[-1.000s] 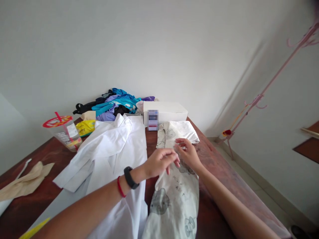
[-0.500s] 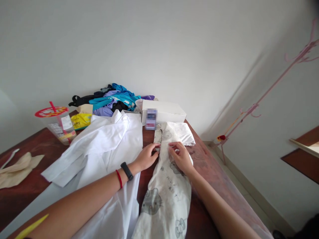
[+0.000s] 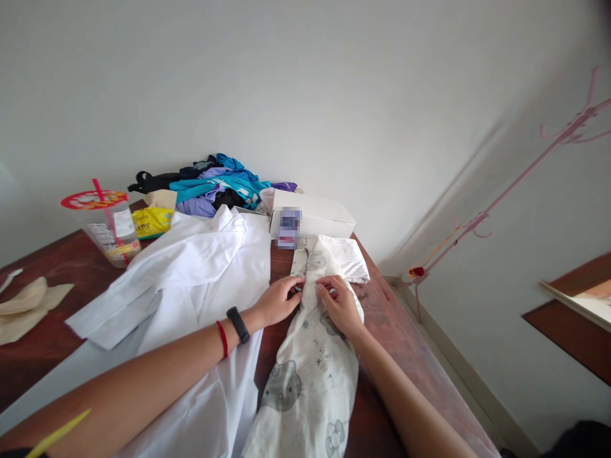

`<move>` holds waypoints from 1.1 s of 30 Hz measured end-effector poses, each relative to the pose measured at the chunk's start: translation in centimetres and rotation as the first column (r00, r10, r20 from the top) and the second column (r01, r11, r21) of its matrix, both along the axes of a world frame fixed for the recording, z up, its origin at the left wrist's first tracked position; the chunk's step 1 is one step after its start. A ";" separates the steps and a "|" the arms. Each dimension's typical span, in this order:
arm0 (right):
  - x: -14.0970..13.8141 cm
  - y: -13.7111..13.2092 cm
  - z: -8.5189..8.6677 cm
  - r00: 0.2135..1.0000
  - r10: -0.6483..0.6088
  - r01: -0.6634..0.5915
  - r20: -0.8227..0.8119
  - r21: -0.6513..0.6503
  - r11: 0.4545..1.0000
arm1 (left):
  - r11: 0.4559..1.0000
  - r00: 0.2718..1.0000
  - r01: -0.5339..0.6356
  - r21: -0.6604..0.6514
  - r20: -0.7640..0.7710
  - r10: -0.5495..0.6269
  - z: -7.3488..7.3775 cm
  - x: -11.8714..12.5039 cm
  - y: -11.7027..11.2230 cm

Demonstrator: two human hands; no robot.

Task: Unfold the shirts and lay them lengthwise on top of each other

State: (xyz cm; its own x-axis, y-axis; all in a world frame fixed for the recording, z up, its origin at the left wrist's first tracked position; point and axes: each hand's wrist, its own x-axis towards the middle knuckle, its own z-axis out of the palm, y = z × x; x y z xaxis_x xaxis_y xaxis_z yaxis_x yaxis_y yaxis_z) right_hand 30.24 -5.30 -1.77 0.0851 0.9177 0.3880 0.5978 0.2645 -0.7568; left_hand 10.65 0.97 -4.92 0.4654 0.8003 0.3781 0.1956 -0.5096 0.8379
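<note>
A cream garment with grey cat-face and bow prints [image 3: 317,375] lies in a long, narrow strip toward me. My left hand [image 3: 281,300] is closed at its left edge, with thumb and fingers pinching the fabric. From the other side, my right hand [image 3: 341,305] has curled fingers gripping the cloth near its middle. Under the garment's far end, a striped white cloth [image 3: 351,257] sticks out to the right. To the left a white long-sleeved shirt [image 3: 205,280] is spread out, its sleeve angled across it, beneath my left forearm.
On the dark wooden table [image 3: 396,343] stand a plastic cup with a straw [image 3: 107,229], a yellow packet [image 3: 153,221] and a white box [image 3: 319,215]. Piled clothes [image 3: 214,187] lie against the wall. A pink coat stand [image 3: 506,184] leans in view at right.
The view has shifted slightly. Both hands stay at nearly the same place on the printed garment, still gripping it.
</note>
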 end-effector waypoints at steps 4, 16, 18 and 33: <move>-0.1 0.0 0.0 1.000 0.016 -0.016 0.006 -0.012 1.000 | 1.000 1.000 0.008 0.018 -0.025 -0.008 -0.1 0.1 0.1; 0.0 0.1 -0.2 0.999 0.036 -0.036 0.018 -0.012 0.999 | 1.000 0.995 0.008 0.022 -0.098 -0.005 -0.1 0.0 0.2; 0.0 0.1 -0.2 0.999 0.041 -0.040 0.026 -0.018 0.999 | 1.000 0.995 0.005 0.021 -0.102 -0.003 -0.1 0.0 0.2; 0.1 0.1 -0.4 0.997 0.042 -0.040 0.072 -0.022 0.999 | 1.000 0.992 0.006 0.013 -0.127 -0.005 0.1 0.0 0.1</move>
State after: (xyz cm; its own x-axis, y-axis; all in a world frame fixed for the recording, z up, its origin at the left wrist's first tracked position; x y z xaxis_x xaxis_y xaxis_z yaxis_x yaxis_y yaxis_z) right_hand 30.33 -5.23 -2.19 0.0197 0.9277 0.3727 0.6398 0.2748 -0.7177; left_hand 10.65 1.06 -4.83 0.5146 0.7927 0.3269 0.2968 -0.5224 0.7994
